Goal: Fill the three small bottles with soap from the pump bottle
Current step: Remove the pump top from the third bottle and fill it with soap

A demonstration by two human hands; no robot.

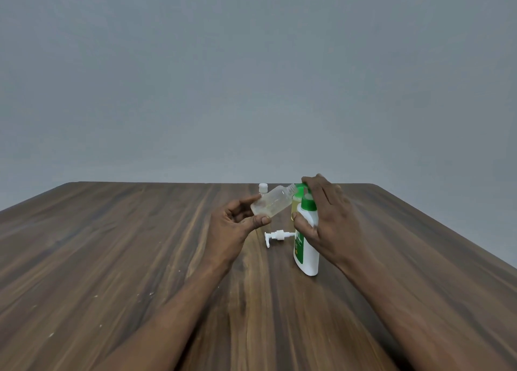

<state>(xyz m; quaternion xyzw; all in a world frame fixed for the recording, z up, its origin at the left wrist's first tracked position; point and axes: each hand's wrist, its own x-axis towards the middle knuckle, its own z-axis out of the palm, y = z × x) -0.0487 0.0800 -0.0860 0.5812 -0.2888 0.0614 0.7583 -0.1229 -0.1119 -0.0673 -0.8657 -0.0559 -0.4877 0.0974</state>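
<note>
Nearest you: dark brown wood-grain table (112, 258), flecked with a few pale specks, running back to a plain grey wall (251, 76). Both your bare forearms cross it towards the middle.

Item 1. Your left hand (235, 225), palm turned partly up. Thumb and fingertips pinch the base end of a small clear plastic bottle (272, 202). The other fingers are loosely curled.

Item 2. That small clear bottle is lifted off the table and tilted, its uncapped threaded neck pointing up and to the right, close against the green top of the pump bottle. It looks to hold a little pale liquid, though the view is too soft to be sure.

Item 3. Tall white plastic pump bottle with a green label (309, 253), standing upright on the table just right of centre. Its green top (307, 202) is mostly covered by your fingers.

Item 4. Your right hand (327, 216) grips the pump bottle from above. Its fingers curl over the green top and the thumb presses the white shoulder.

Item 5. Small yellowish bottle (296, 202), partly hidden, just behind the pump bottle.

Item 6. Small white screw cap (263, 187), behind the tilted bottle. What it sits on is hidden.

Item 7. Loose white pump head (275, 236), lying on its side on the table between your hands.
</note>
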